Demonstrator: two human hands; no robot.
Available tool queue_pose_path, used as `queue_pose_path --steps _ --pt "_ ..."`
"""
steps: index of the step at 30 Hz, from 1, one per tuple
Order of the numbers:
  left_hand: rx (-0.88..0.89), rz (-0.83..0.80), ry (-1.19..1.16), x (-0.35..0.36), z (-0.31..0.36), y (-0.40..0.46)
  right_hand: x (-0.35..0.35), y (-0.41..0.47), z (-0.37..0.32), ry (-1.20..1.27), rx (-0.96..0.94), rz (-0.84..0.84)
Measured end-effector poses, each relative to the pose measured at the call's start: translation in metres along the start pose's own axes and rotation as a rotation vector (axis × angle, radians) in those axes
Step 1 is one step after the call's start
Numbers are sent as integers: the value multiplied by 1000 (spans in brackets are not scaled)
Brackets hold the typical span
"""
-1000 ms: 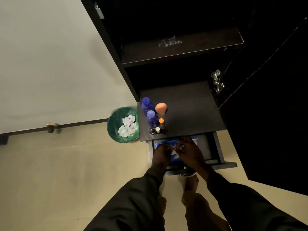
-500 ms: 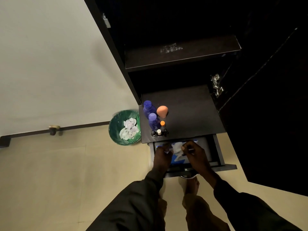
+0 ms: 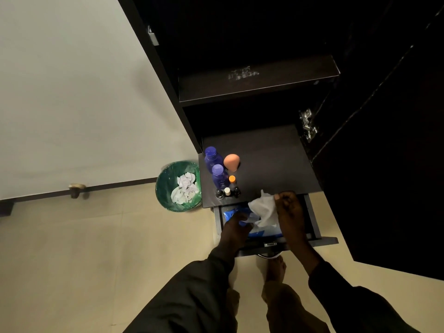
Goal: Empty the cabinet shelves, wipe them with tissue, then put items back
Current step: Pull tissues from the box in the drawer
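Right hand (image 3: 288, 207) has lifted tissue (image 3: 264, 209) from drawer's (image 3: 312, 219) blue pack (image 3: 262, 230).

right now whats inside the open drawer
A blue tissue pack lies in the drawer. The left hand holds it down while the right hand pulls out a white tissue. Hands and tissue cover most of the drawer's bottom.

Right hand (image 3: 289, 207) raised, white tissue (image 3: 263, 210) now pulled farther out of blue pack (image 3: 259, 230).

Bottles (image 3: 217, 169) stand on the shelf's (image 3: 276, 164) left edge, bin (image 3: 165, 188) further left.
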State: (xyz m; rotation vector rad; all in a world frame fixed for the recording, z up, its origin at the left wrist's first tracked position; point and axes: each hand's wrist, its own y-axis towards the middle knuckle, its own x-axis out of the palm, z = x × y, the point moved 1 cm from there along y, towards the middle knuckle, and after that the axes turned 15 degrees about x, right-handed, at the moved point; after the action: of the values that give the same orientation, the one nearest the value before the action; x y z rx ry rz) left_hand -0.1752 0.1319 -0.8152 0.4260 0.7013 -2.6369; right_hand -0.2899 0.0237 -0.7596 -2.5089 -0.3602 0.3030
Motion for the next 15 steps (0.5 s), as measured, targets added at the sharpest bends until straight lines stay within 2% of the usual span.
queue_pose_path --steps 4,8,11,13,15 --pt "76 -17 -17 3 2 -1 -6 1 -2 84 33 -5" --pt "74 -31 41 7 3 0 -13 6 3 335 245 -12" --pt "81 -50 22 9 6 0 -18 11 9 320 396 -20" --pt "-2 -39 -235 7 15 -2 -20 11 16 235 485 -53" --pt "-159 -34 -554 7 23 -4 -22 9 20 151 538 -90"
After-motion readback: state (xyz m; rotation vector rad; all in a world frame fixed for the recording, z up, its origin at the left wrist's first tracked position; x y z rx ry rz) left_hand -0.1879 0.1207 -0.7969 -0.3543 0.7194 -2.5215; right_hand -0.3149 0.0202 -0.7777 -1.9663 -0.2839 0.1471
